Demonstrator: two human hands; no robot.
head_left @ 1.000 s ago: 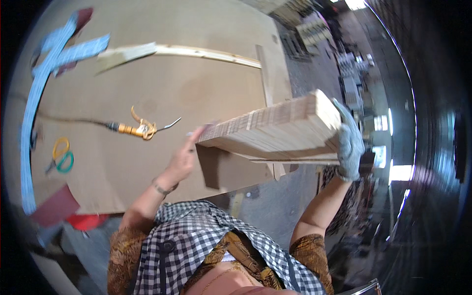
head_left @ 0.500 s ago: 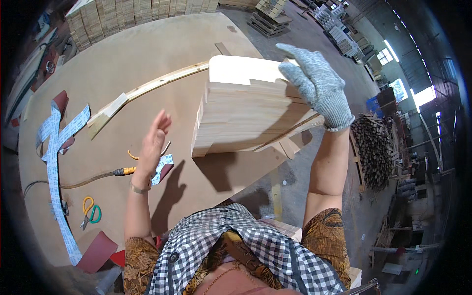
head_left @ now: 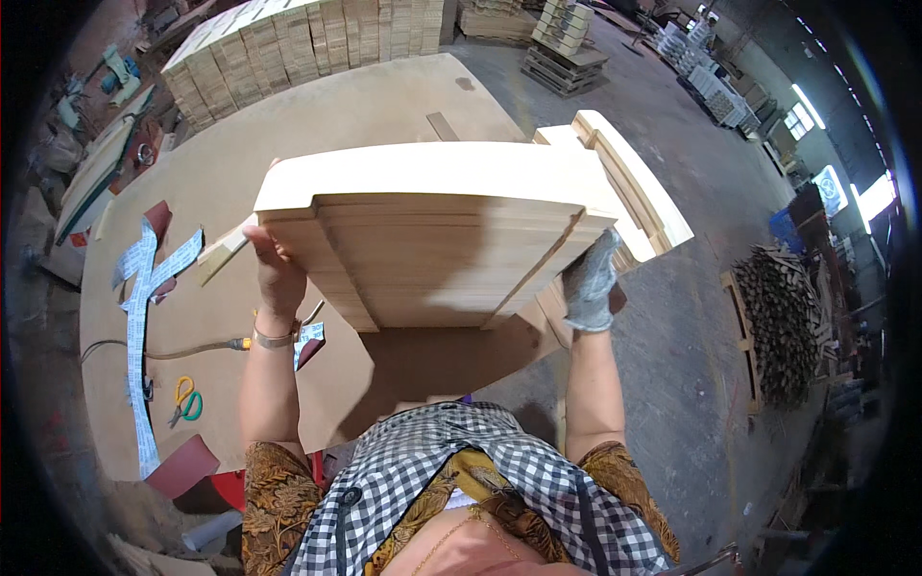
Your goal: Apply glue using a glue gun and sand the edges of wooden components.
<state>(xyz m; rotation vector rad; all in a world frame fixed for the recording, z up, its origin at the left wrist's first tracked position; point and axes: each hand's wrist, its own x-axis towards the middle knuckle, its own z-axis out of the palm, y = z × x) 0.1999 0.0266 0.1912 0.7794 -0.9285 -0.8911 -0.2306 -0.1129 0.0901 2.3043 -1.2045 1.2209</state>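
A thick stack of pale wooden boards (head_left: 451, 259) with notched edges fills the middle of the view, between my two hands. My bare left hand (head_left: 279, 278) presses against its left end, thumb up near the top board, its other fingers mostly hidden. At the lower right end, my right hand (head_left: 591, 278), in a grey knitted glove, grips the stack from the side; its fingertips are hidden behind the wood. More pale shaped boards (head_left: 639, 187) lie just beyond the stack's right end.
Strips of printed-back sandpaper (head_left: 139, 346), scissors with yellow and green handles (head_left: 185, 401) and a cable with a yellow connector (head_left: 235, 344) lie on the tan table (head_left: 384, 101) at left. Long rows of stacked wood (head_left: 307, 43) stand behind. A pile of dark sticks (head_left: 783, 317) sits at right.
My hands have come onto the two ends of the stack; half a second ago the left hovered apart from it. The stack now faces me broadside, nearer, and the other boards show beyond it.
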